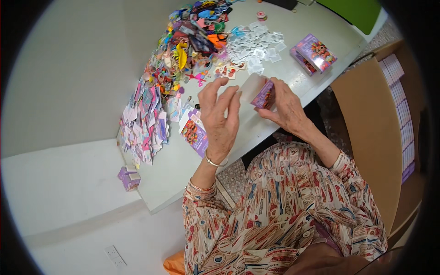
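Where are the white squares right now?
Head view, upper centre: white squares on the table, just beyond the held box, right of the colourful pile, left of upper-right purple boxes.

White rectangular wall socket (pixel 115 257) mounted lower left | bright orange item (pixel 174 264) partly hidden | flat green panel (pixel 355 13) cropped upper right
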Demonstrator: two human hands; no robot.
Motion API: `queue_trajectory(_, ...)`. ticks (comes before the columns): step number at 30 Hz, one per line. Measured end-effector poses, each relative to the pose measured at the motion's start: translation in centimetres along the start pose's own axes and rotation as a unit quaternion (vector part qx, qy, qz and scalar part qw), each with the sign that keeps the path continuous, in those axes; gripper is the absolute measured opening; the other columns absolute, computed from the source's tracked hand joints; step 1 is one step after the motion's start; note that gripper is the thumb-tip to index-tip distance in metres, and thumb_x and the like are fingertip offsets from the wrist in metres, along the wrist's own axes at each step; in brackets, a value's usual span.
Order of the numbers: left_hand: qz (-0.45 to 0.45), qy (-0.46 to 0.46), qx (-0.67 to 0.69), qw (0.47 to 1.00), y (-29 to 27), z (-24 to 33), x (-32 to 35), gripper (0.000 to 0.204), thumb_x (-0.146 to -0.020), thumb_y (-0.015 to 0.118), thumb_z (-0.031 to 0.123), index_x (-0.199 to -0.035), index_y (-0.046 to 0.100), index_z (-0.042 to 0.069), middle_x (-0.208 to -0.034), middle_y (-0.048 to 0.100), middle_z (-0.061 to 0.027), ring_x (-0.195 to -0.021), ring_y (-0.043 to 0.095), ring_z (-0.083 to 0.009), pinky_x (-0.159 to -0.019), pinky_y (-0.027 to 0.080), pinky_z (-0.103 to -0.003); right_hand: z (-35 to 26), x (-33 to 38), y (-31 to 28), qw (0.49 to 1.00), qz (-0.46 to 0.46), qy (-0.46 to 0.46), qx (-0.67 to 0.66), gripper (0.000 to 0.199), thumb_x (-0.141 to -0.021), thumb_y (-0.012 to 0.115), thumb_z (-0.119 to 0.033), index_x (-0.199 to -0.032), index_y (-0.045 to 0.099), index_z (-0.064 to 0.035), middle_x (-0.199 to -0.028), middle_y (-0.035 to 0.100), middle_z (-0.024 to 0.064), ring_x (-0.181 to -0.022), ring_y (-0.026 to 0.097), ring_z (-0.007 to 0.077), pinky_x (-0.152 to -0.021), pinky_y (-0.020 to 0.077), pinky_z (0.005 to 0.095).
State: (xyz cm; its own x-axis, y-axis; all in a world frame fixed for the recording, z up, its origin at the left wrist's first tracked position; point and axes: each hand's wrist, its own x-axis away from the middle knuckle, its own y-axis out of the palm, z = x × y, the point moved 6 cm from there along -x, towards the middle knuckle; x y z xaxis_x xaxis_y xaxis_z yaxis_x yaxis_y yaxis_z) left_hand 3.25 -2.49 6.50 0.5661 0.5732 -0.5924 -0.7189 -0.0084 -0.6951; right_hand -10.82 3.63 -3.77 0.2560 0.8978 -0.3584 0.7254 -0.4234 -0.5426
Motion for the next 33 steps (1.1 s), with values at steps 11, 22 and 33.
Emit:
queue_trajectory(11,-0.038,-0.357,0.027,0.933,-10.2,-23.4,7.9,0.017,-0.084,0.069,0.017,-0.09,0.069,0.0,-0.072,0.067,-0.0069,-0.06,0.059,-0.0206,-0.057,0.045,-0.033,0.7,0.0,0.3,1.0,0.028,0.013,-0.006,0.081,-0.071,0.08,-0.026,-0.131,0.036,0.0061,-0.117,0.054,0.0246,-0.105,0.058,0.0376,-0.089,0.048,0.0412)
queue_trajectory(22,-0.115,-0.215,-0.299,0.923,-5.4,-29.1,7.8,0.037,-0.076,0.073,0.03,-0.07,0.061,-0.005,-0.067,0.062,-0.0224,-0.066,0.061,-0.0402,-0.062,0.047,-0.046,1.0,0.2,1.4,0.999,-0.014,0.04,0.012,0.081,-0.072,0.08,-0.026,-0.132,0.034,0.0052,-0.119,0.053,0.0253,-0.107,0.057,0.0387,-0.091,0.0476,0.0416)
queue_trajectory(33,-0.104,-0.216,-0.35,0.906,-9.7,-32.5,7.8,0.021,-0.079,0.058,0.019,-0.082,0.066,0.0,-0.076,0.063,-0.0231,-0.072,0.06,-0.0426,-0.065,0.046,-0.051,0.2,-0.1,1.7,1.0,-0.015,-0.004,0.007,0.077,-0.073,0.079,-0.025,-0.129,0.036,0.0043,-0.115,0.052,0.024,-0.104,0.057,0.0396,-0.088,0.0481,0.042)
